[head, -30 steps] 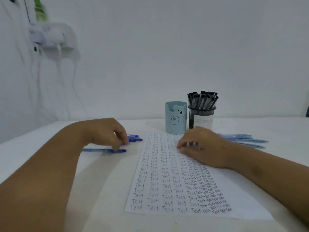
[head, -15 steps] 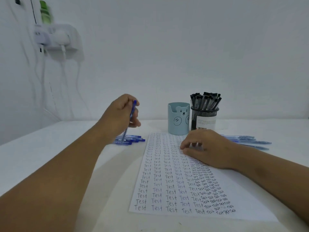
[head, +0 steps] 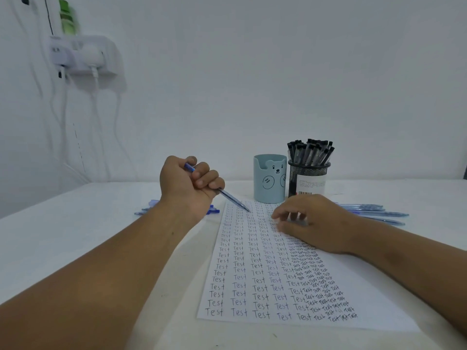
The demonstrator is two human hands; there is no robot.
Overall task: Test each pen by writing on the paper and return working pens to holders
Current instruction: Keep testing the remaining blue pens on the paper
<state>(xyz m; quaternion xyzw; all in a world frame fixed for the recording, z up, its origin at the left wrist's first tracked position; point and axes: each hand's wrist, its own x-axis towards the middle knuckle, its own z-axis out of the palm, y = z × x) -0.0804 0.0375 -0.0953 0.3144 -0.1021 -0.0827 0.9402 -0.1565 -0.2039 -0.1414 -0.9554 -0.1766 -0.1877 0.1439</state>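
Note:
My left hand (head: 188,188) grips a blue pen (head: 233,199) in its fist, above the paper's top left corner, with the tip pointing down and right. A white paper (head: 255,263) covered in rows of the word "Test" lies in the middle of the table. My right hand (head: 313,222) rests on the paper's upper right part, fingers loosely bent, holding nothing. Behind the paper stand a light blue bear holder (head: 269,181) and a black mesh holder (head: 308,179) full of black-capped pens.
Several blue pens (head: 151,209) lie on the table left of the paper, partly hidden by my left wrist. More blue pens (head: 379,213) lie right of the paper. A white power strip (head: 83,55) with cables hangs on the wall at the upper left.
My left hand picked a blue pen off the table at the left, lifted it and swung it toward the paper's top. My right hand stayed on the paper.

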